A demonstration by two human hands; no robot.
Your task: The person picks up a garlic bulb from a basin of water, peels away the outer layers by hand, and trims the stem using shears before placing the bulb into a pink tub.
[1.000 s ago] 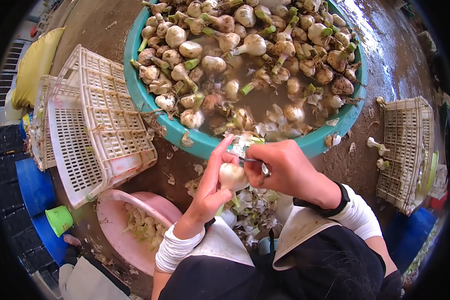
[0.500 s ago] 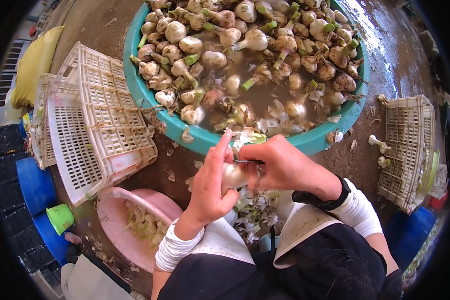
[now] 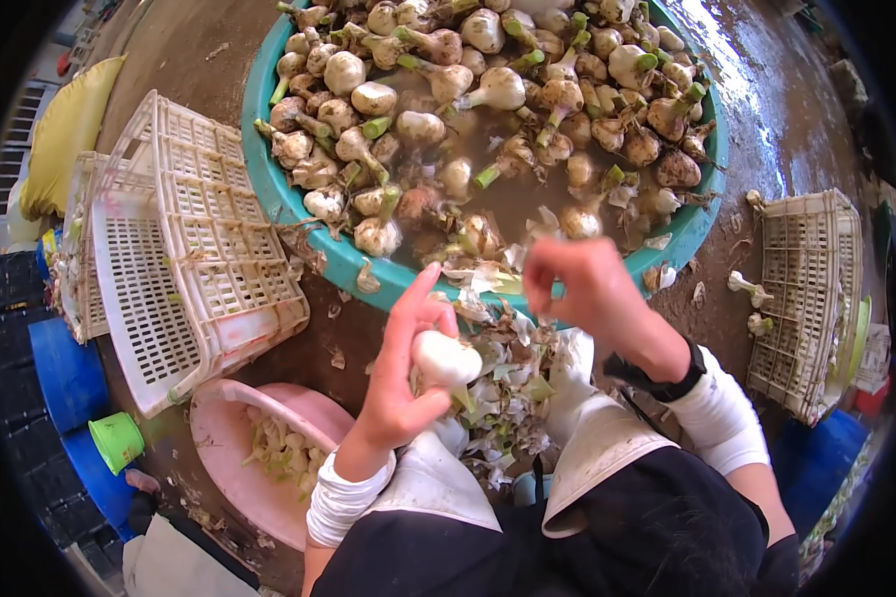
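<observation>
A peeled white garlic bulb (image 3: 446, 359) rests in my left hand (image 3: 400, 373), gripped between thumb and fingers while the index finger points up. My right hand (image 3: 582, 284) is off to the right, apart from the bulb and over the near rim of a teal tub (image 3: 368, 284). Its fingers are curled and blurred by motion; what they hold is hidden. Unpeeled, muddy garlic bulbs (image 3: 493, 90) with cut green stems fill the tub's far part, in brown water. Garlic skins (image 3: 508, 398) lie heaped between my knees, below both hands.
On the left, a pink basin (image 3: 214, 438) holds peeled garlic near dirty white plastic crates (image 3: 231, 249). Another crate (image 3: 806, 298) stands at the right, loose bulbs beside it. Blue containers (image 3: 70, 373), a green bucket (image 3: 116, 438) and a yellow sack (image 3: 70, 134) are further left.
My right hand, which held a small blade against the bulb, has pulled away up and to the right. My left hand keeps the bulb and has lowered slightly.
</observation>
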